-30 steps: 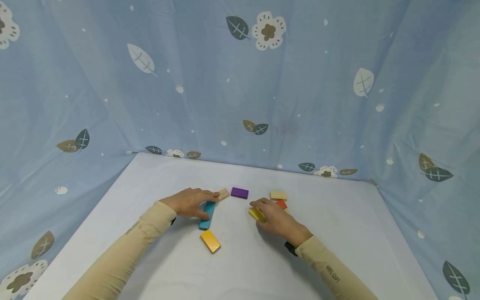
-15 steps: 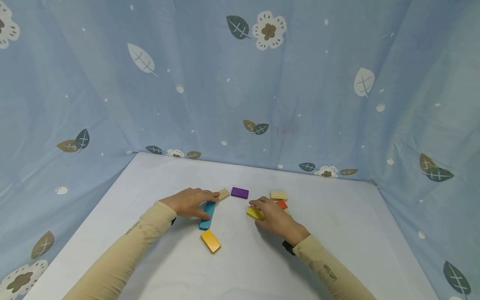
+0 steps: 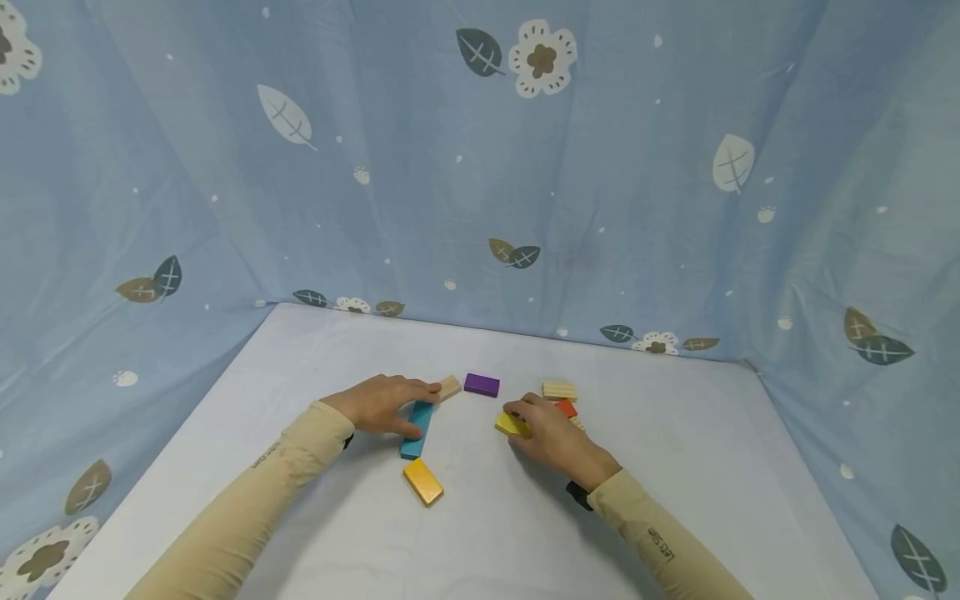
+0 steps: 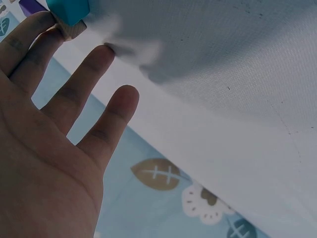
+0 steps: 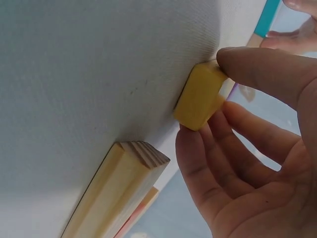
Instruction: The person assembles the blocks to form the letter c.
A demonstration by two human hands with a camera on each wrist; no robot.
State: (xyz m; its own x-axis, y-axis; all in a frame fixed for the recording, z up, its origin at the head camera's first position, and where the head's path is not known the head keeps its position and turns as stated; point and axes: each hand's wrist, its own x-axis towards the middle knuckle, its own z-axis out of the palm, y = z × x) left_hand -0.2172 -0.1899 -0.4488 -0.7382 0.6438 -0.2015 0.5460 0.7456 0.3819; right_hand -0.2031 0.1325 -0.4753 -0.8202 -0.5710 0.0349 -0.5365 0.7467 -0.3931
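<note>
My left hand rests at a long blue block, its thumb on the block's near part. In the left wrist view its fingers are spread and fairly straight, and two fingertips touch the plain wooden block beside the blue block. My right hand pinches a yellow block low over the table. In the right wrist view the thumb is on one end of the yellow block and the fingertips on the other. An orange-yellow block lies near the blue block's close end.
A purple block lies beyond the plain wooden block. Right of my right hand are a light wooden block, a red block and another pale block, partly hidden. A patterned blue curtain surrounds the white table.
The yellow block in my right hand has turned from a tilt to nearly flat, shifting slightly left. My left hand has stayed in place at the blue block.
</note>
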